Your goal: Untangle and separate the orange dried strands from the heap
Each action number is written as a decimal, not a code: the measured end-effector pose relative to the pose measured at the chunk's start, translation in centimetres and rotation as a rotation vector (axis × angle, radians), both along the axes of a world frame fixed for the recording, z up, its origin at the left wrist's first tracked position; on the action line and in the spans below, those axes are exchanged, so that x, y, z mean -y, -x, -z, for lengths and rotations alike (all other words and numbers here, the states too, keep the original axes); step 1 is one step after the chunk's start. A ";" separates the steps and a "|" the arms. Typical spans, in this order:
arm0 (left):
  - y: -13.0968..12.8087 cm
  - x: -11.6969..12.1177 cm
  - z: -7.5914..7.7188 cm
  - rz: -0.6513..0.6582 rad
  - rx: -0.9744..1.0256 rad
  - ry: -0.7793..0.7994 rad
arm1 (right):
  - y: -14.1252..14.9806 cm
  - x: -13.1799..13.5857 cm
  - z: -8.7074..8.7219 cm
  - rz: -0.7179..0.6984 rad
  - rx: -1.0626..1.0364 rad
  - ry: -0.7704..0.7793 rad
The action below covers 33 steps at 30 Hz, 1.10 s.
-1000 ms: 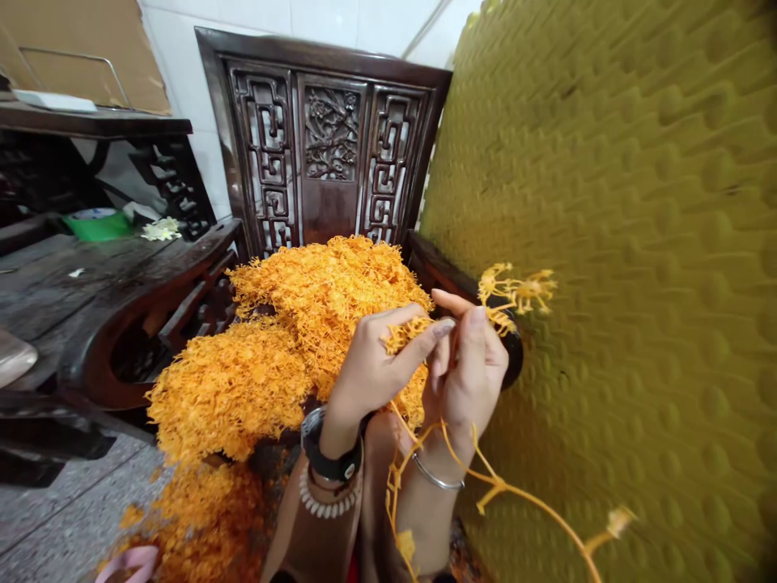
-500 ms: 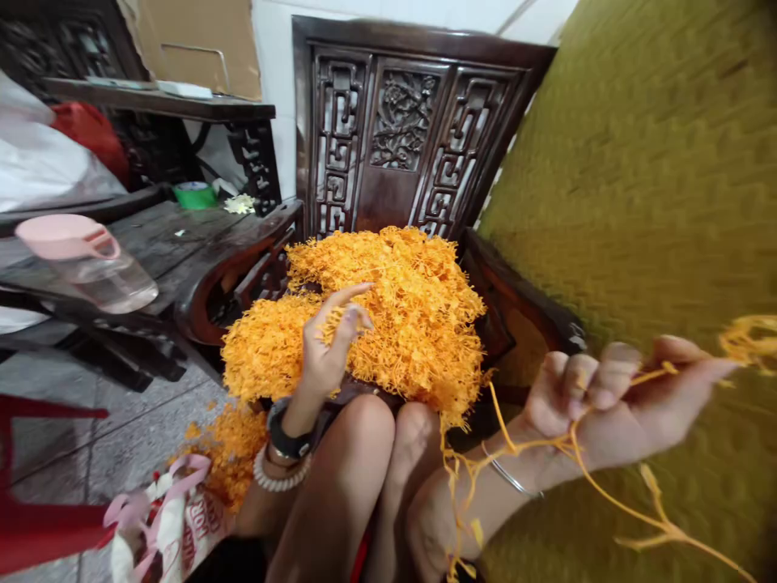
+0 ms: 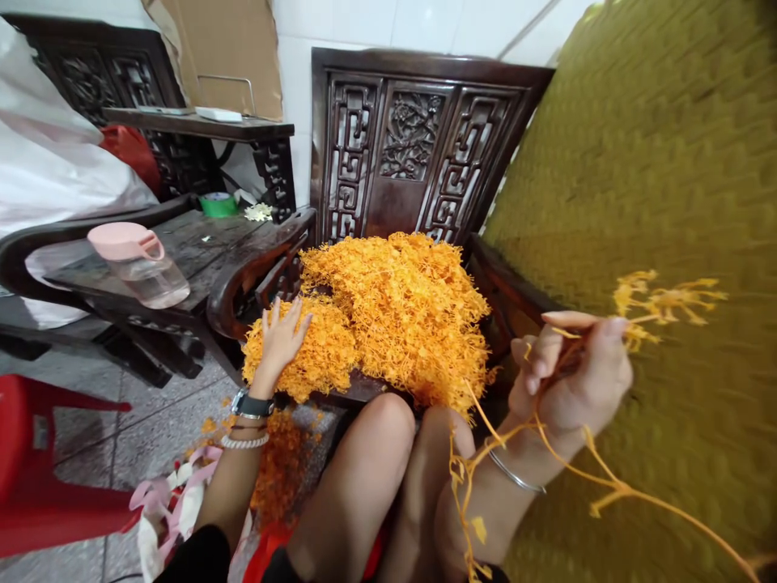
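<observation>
My left hand (image 3: 282,340) lies with fingers spread on the smaller heap of orange sprigs (image 3: 331,348). A larger heap of the same curly orange sprigs (image 3: 418,316) fills the seat of a dark carved wooden chair (image 3: 397,198). Raised at the right, my right hand (image 3: 574,372) is closed around a long, branching orange stem (image 3: 613,490). A frilly tip (image 3: 668,304) sticks out beyond its thumb, while thin branches trail down past my wrist. How many stems are inside the fist is hidden.
Left of the chair, a dark wooden seat (image 3: 194,243) holds a pink-lidded water bottle (image 3: 142,263) and green tape (image 3: 218,204). A red stool (image 3: 42,461) stands on the tiled floor. Orange scraps (image 3: 282,461) lie below. A yellow-green woven surface (image 3: 655,162) rises at the right.
My left hand has moved left from above the middle of the heaps, opened, and come down on the smaller heap. My right hand has drawn inward with the stem. The view has shifted slightly.
</observation>
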<state>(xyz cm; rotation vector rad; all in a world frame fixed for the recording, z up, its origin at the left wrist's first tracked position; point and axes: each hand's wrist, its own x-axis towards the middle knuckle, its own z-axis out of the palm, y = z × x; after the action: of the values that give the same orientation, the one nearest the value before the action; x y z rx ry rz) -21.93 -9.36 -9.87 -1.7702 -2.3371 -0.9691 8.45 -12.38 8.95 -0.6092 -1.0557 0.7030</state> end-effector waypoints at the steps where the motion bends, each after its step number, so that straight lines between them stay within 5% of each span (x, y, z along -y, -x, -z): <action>1: -0.1 0.0 0.2 -0.009 0.006 0.002 | -0.1 -0.1 0.1 0.000 0.005 -0.004; 9: 0.2 -0.6 -1.4 -0.164 0.057 -0.150 | -0.5 -0.9 0.9 -0.051 0.027 0.022; 18: -0.3 0.7 -1.3 -0.174 0.040 -0.279 | -0.4 -0.4 1.2 -0.081 0.413 0.107; 22: -0.7 1.6 -3.4 -0.136 -0.058 -0.437 | -0.6 -0.3 1.3 -0.107 0.475 0.121; 26: -1.2 1.1 -5.6 -0.125 -0.069 -0.382 | -1.0 -0.3 1.2 -0.197 0.507 0.139; 33: 0.4 -1.4 -2.7 0.033 0.087 -0.158 | -1.6 0.0 1.1 -0.142 0.456 0.133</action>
<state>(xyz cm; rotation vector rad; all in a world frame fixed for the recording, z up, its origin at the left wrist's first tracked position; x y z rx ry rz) -22.28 -7.92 -7.22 -1.7452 -2.2158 -1.2220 10.09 -12.40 7.80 -0.8394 -1.4933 0.7821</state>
